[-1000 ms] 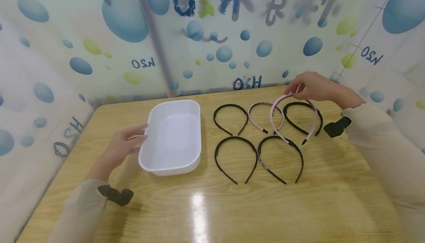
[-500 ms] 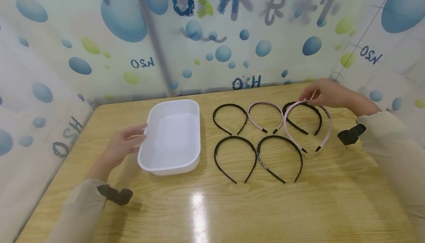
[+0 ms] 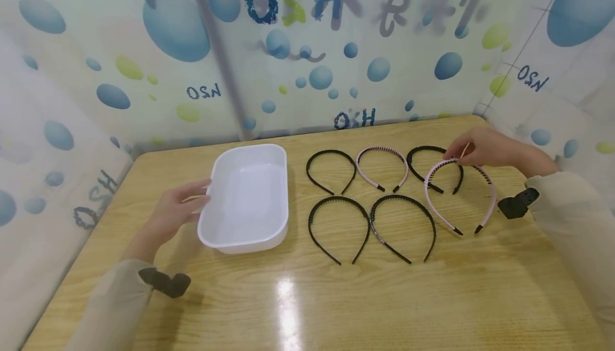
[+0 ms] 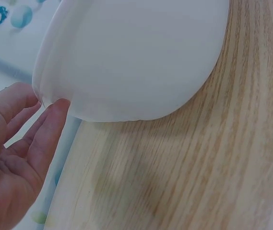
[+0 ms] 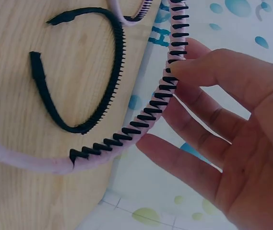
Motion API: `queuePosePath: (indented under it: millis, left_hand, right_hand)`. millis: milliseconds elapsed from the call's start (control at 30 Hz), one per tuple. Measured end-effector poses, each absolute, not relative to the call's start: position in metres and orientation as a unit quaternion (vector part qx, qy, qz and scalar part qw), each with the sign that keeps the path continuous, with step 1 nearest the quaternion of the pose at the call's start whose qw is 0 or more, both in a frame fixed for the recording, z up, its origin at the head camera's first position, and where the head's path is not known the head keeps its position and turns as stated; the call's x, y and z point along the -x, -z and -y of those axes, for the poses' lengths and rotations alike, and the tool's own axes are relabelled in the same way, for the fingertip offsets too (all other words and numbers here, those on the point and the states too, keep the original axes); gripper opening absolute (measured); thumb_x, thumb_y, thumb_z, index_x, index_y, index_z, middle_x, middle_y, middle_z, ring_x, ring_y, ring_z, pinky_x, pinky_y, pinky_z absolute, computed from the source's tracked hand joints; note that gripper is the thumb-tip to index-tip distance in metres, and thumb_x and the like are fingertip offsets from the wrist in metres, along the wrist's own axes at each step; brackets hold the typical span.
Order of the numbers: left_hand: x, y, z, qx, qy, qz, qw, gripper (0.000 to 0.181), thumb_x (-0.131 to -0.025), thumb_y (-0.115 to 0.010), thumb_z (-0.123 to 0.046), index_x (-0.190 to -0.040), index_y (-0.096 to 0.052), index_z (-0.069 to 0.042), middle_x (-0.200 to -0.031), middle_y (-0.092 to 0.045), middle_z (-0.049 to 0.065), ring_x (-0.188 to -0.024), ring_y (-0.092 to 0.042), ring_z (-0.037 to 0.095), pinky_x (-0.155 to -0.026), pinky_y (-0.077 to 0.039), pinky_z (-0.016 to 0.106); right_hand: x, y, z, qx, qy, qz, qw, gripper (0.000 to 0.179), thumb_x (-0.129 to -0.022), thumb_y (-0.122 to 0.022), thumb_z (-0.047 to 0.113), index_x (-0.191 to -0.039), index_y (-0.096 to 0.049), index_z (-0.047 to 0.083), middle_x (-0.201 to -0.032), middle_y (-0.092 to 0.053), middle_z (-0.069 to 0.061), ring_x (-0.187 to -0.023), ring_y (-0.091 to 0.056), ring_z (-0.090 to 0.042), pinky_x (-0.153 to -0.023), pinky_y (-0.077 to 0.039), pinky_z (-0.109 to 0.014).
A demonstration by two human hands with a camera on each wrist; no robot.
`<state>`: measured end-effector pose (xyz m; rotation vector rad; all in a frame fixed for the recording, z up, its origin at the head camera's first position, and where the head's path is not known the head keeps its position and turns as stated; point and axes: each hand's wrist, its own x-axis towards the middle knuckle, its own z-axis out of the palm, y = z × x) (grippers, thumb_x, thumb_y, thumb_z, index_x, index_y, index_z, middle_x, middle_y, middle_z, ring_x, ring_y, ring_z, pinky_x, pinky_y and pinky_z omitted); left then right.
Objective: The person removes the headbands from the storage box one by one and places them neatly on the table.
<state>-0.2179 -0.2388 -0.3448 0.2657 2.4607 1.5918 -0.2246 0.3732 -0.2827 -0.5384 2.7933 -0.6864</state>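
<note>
My right hand [image 3: 487,148] pinches the top of a pink headband [image 3: 490,201] with black teeth, its ends pointing down toward me. In the right wrist view, thumb and fingers meet on the toothed band. A black headband [image 3: 430,148] lies just behind it. At the left, my left hand [image 3: 168,215] touches the side of a white tray [image 3: 283,233] with fairly straight fingers. In the left wrist view, those fingertips [image 4: 62,103] rest against the tray's outer wall. Nothing lies inside the tray.
On the wooden table [image 3: 336,308] lie another pink headband [image 3: 379,149], a black one [image 3: 330,152], a second black one [image 3: 338,199] nearer me, and a black one with a glittery patch [image 3: 402,198]. A patterned curtain [image 3: 298,73] hangs behind the table.
My right hand has carried the pink headband rightward and nearer to me, from over the other headbands to the right end of the row. The left hand and tray stay put.
</note>
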Motion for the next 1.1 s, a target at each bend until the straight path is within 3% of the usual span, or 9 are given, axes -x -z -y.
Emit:
queuePosePath:
  millis: [333, 567, 1100]
  left_hand:
    - [0.219, 0.347, 0.239, -0.082, -0.544, -0.829, 0.099, 0.057, -0.091, -0.059, -0.02, -0.137, -0.036, 0.003, -0.12, -0.05, 0.016, -0.094, -0.055, -0.002, -0.076, -0.055, 0.028]
    - [0.219, 0.345, 0.239, -0.081, -0.54, -0.831, 0.106, 0.058, -0.092, -0.057, -0.021, -0.139, -0.033, 0.002, -0.128, -0.043, 0.027, -0.096, -0.053, -0.003, -0.079, -0.053, 0.029]
    - [0.219, 0.344, 0.237, -0.078, -0.539, -0.831, 0.111, 0.057, -0.093, -0.056, -0.021, -0.14, -0.032, 0.002, -0.131, -0.039, 0.029, -0.096, -0.052, -0.003, -0.08, -0.053, 0.029]
  right_hand:
    - [0.217, 0.297, -0.381, 0.145, 0.281, -0.931, 0.181, 0.02, -0.085, -0.059, -0.002, -0.104, -0.066, -0.003, -0.087, -0.06, -0.01, -0.053, -0.046, -0.015, -0.043, -0.043, -0.027]
    - [0.217, 0.31, -0.384, 0.145, 0.295, -0.92, 0.213, 0.021, -0.081, -0.057, -0.007, -0.1, -0.066, -0.003, -0.083, -0.059, -0.011, -0.048, -0.041, -0.012, -0.04, -0.04, -0.024]
    - [0.22, 0.327, -0.385, 0.142, 0.311, -0.904, 0.256, 0.02, -0.083, -0.057, -0.005, -0.099, -0.068, -0.001, -0.083, -0.058, -0.011, -0.05, -0.039, -0.01, -0.039, -0.037, -0.024]
